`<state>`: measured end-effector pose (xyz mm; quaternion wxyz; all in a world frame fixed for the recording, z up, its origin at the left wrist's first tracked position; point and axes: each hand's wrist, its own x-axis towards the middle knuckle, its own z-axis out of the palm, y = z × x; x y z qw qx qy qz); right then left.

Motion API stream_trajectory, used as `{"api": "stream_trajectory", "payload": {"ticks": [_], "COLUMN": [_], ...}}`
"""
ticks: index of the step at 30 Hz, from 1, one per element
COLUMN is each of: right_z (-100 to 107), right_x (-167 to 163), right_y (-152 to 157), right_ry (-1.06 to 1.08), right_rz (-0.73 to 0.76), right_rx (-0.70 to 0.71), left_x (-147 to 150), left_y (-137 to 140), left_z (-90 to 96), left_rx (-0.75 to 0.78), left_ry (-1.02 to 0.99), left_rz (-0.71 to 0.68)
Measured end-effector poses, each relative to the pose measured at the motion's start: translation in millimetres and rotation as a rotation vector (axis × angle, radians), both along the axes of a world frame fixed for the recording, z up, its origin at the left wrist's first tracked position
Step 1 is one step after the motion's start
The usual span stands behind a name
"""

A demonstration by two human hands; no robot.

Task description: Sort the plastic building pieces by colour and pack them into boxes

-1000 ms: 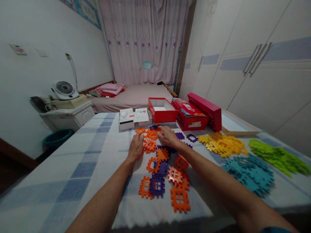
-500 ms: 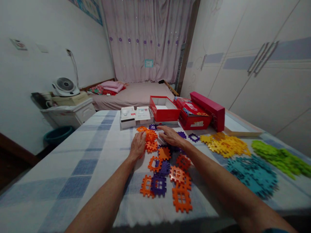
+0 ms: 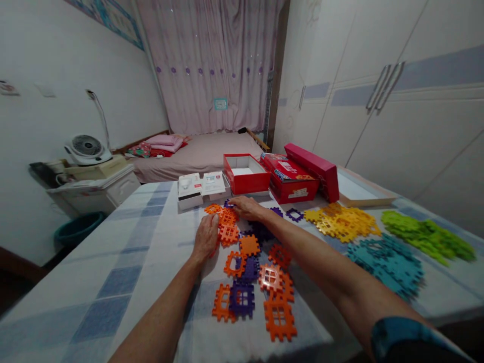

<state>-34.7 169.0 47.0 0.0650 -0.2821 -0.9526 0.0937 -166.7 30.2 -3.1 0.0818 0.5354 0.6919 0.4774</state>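
Note:
My left hand (image 3: 206, 236) lies on the tablecloth against the left side of the orange toothed plastic tiles (image 3: 228, 218); its fingers are stretched out and hold nothing. Across the pile reaches my right hand (image 3: 246, 207), its bent fingertips on a small purple window tile (image 3: 228, 203) at the far end. More purple tiles (image 3: 260, 231) lie partly hidden under the right wrist. Nearer to me, orange and purple tiles overlap, among them a purple window tile (image 3: 242, 298) and an orange window tile (image 3: 280, 320).
Yellow tiles (image 3: 346, 222), teal tiles (image 3: 387, 264) and green tiles (image 3: 427, 236) lie in heaps at the right. Along the far edge stand a white box (image 3: 189, 201), an open red box (image 3: 247, 181), a printed red box (image 3: 293, 189) and a shallow tray (image 3: 366, 201).
My right hand has moved left and onto the far purple tile, its fingers now bent down. The left hand stays beside the orange tiles. The head view has shifted slightly.

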Motion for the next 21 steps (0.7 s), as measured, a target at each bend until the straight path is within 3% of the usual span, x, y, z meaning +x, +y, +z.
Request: {"api": "stream_trajectory", "payload": {"ticks": [4,7,15,21], "right_z": [-3,-3,3,5], "right_x": [-18,-10,46,104], "right_y": [4,6,14,4], "right_ry": [-0.06,-0.108,-0.16,-0.071], "right_rz": [-0.028,-0.066,-0.263,-0.442], "right_rx": [0.015,0.053,0.122,0.172], "left_x": [0,1,2,0], "left_y": [-1,-1,0,0], "left_z": [1.0,1.4,0.1,-1.2], "left_rx": [-0.008,-0.017,-0.022,-0.003], "left_ry": [0.005,0.001,0.069,0.086], "left_rz": [-0.03,-0.009,-0.005,-0.02]}}
